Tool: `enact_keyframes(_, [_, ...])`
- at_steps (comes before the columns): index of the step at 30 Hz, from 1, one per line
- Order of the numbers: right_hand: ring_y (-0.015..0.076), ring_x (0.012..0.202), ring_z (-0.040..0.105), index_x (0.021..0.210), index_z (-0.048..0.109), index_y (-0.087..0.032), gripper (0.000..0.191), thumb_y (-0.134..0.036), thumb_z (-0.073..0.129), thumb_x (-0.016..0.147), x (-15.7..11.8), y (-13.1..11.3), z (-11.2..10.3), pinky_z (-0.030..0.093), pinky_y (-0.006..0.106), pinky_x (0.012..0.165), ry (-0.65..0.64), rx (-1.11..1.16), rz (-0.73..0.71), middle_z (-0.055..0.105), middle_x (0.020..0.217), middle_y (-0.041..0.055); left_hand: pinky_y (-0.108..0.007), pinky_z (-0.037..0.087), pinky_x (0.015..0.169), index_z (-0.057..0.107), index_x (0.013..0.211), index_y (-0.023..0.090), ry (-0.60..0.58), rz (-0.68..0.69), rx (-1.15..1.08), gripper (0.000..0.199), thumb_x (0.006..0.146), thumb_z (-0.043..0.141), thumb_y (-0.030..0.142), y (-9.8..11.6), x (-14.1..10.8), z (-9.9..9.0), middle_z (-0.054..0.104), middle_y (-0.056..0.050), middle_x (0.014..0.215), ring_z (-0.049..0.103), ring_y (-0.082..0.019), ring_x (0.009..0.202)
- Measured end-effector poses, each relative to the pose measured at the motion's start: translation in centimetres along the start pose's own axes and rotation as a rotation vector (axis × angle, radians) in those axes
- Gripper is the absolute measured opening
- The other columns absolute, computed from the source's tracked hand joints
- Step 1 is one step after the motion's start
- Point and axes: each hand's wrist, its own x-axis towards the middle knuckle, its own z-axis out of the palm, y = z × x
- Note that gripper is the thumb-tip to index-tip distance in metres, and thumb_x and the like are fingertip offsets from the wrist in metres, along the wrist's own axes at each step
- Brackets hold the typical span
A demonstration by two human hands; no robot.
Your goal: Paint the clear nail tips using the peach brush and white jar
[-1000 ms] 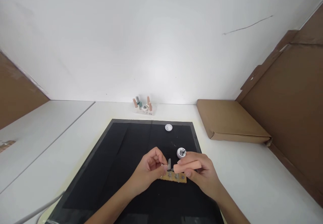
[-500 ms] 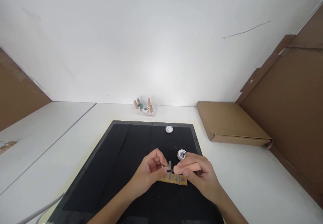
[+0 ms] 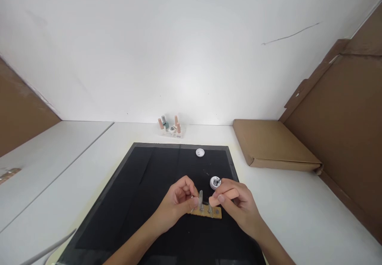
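My left hand (image 3: 180, 199) is closed in a pinch, thumb against fingertips, around a small pale false nail tip, mostly hidden by the fingers. Just below lies a yellow strip stand (image 3: 205, 212), with a clear false nail tip (image 3: 201, 197) upright on it beside my left thumb. My right hand (image 3: 237, 201) is closed on the peach cap of a nail polish brush (image 3: 224, 197), held aslant over the strip's right end. Its brush end cannot be made out. Behind my right fingers stands an open white jar (image 3: 214, 182) with dark grey smears inside.
A white lid (image 3: 199, 152) lies at the back of the black mat (image 3: 167, 165). Against the wall, a clear holder (image 3: 179, 135) carries several nail polish bottles. A flat cardboard box (image 3: 277, 143) sits at the back right, beside a tall cardboard panel (image 3: 343, 110).
My right hand has drawn the polish brush slightly right, away from my left fingertips, and tilted the cap's right end up. My left hand has stayed in place.
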Motion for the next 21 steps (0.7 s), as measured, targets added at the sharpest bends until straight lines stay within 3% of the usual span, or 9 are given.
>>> enact_keyframes(6, [0.0141,0.057,0.056,0.084,0.071,-0.023,0.014,-0.03,0.06,0.089,-0.04,-0.12,-0.12,0.043,0.026,0.051,0.003,0.005,-0.019,0.07,0.069,0.0018,-0.02,0.036,0.055,0.051,0.073,0.017,0.025,-0.007,0.004,0.035,0.071,0.081,0.034,0.17,0.12,0.01,0.054,0.003,0.068,0.046,-0.008,0.058])
enact_keyframes(11, [0.0127,0.054,0.054,0.075,0.069,-0.023,0.024,-0.029,0.055,0.093,-0.01,-0.15,-0.26,0.043,0.025,0.052,0.013,0.014,-0.016,0.068,0.064,0.0007,-0.02,0.036,0.053,0.051,0.073,0.017,0.027,-0.007,0.003,0.035,0.07,0.082,0.035,0.17,0.13,0.1,0.054,0.004,0.065,0.046,-0.008,0.056])
enact_keyframes(16, [0.0145,0.059,0.056,0.087,0.071,-0.024,0.015,-0.034,0.061,0.09,0.02,-0.17,-0.24,0.043,0.027,0.053,0.001,0.013,-0.026,0.071,0.07,0.0017,-0.02,0.036,0.054,0.051,0.073,0.017,0.03,-0.002,-0.014,0.036,0.069,0.082,0.034,0.23,0.17,0.21,0.054,0.004,0.067,0.046,-0.008,0.057])
enact_keyframes(21, [0.0132,0.052,0.054,0.07,0.069,-0.022,0.027,-0.029,0.056,0.093,-0.21,-0.08,0.01,0.043,0.027,0.052,-0.03,0.018,0.0,0.068,0.06,0.0013,-0.019,0.036,0.053,0.051,0.072,0.017,0.024,-0.003,-0.02,0.036,0.07,0.082,0.034,0.2,0.14,0.22,0.054,0.004,0.066,0.045,-0.008,0.056])
